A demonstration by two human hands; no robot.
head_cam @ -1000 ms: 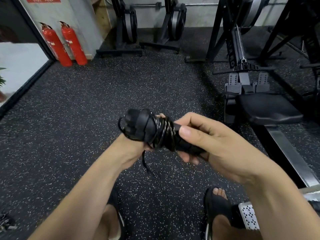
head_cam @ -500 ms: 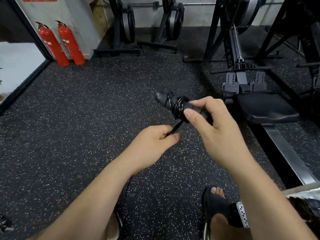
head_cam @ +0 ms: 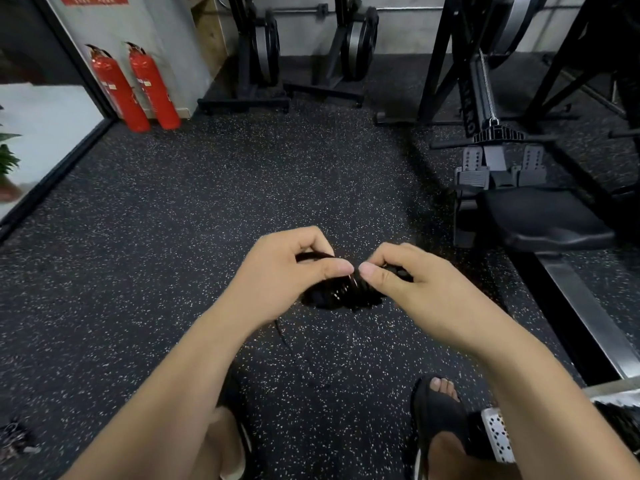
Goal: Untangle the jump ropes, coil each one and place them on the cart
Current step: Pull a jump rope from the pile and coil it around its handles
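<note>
Two hands meet at mid-frame above a speckled rubber floor. Both the left hand and the right hand curl their fingers around a black jump rope, wound into a compact bundle held between them in the air, with the thumb tips almost touching above it. One loose strand hangs below the left hand. Two red fire extinguishers stand at the far-left wall. A rowing machine seat sits to the right, well apart from the bundle.
</note>
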